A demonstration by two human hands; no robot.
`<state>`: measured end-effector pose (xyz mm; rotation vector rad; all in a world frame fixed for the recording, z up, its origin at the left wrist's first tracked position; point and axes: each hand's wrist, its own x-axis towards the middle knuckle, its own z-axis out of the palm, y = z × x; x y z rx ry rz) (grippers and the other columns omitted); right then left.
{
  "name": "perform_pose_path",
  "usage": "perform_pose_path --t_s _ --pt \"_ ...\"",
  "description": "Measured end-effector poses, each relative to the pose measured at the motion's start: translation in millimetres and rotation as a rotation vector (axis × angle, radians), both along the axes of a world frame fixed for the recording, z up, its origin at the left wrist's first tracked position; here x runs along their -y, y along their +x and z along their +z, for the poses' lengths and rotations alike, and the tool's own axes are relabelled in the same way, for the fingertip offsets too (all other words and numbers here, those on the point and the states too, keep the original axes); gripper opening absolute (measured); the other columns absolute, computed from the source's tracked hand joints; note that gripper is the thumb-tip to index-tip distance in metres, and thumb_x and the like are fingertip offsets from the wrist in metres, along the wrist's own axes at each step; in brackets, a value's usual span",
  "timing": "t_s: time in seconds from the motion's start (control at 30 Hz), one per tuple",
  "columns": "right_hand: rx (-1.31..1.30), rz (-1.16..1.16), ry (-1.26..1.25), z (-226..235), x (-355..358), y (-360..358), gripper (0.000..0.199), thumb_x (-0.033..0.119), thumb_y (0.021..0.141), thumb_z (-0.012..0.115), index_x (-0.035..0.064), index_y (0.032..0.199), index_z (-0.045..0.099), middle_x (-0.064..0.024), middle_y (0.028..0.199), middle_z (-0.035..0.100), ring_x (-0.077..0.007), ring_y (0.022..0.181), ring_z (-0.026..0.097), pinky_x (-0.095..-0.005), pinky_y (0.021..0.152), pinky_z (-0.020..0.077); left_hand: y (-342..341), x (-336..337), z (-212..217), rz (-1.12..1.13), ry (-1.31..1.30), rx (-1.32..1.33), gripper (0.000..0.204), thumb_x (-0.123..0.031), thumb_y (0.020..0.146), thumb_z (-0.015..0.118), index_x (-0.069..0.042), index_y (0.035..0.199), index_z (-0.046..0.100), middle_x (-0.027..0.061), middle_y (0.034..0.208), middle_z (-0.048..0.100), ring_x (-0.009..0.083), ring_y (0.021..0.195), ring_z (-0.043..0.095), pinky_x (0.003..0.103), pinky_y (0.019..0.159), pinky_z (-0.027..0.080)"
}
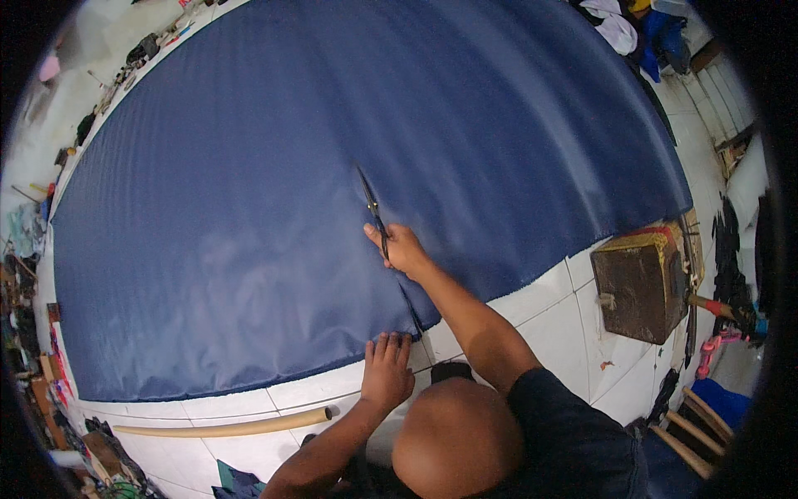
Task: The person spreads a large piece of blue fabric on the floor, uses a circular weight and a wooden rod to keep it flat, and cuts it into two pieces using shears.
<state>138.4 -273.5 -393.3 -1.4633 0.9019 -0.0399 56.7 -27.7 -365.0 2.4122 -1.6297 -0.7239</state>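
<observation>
A large sheet of dark blue, slightly shiny material [249,183] lies spread over the tiled floor. My right hand [405,251] is closed around the handles of a pair of dark scissors [372,204], whose blades point away from me over the sheet. From the near edge, a short slit [411,306] runs through the sheet up toward my right hand. Just left of that slit, my left hand [387,366] rests with its fingers stretched out on the sheet's near edge. Its palm is over the white tiles.
A long cardboard tube [224,427] lies on the floor at the near left. To the right, a worn brown block [636,283] stands by the sheet's edge, with a hammer-like wooden handle [711,306] beside it. My bare knee [457,432] rises close to my hands. Clutter lines the left side.
</observation>
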Motion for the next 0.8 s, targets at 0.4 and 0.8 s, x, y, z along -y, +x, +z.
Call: perform_pose_path --t_s 0.4,0.8 --pt "0.051 0.091 0.062 -4.7 72.9 87.1 0.060 0.067 0.091 0.055 0.0132 0.065 0.047 -0.0003 0.056 0.047 -0.0126 0.047 0.046 -0.0326 0.046 0.0360 -3.5 -0.1 -4.4 0.040 -0.048 -0.088 0.073 -0.028 0.080 0.065 -0.005 0.145 0.042 0.0238 0.143 0.044 0.0438 0.135 0.039 0.065 0.109 0.028" --pt "0.097 0.063 0.059 -7.9 93.4 138.5 0.063 0.063 0.088 0.061 0.0073 0.060 0.052 -0.0043 0.051 0.049 -0.0162 0.045 0.051 -0.0335 0.046 0.0410 -2.3 -0.2 -4.1 0.106 -0.011 -0.160 0.069 -0.020 0.077 0.063 -0.006 0.142 0.046 0.0234 0.139 0.048 0.0431 0.133 0.042 0.066 0.108 0.030"
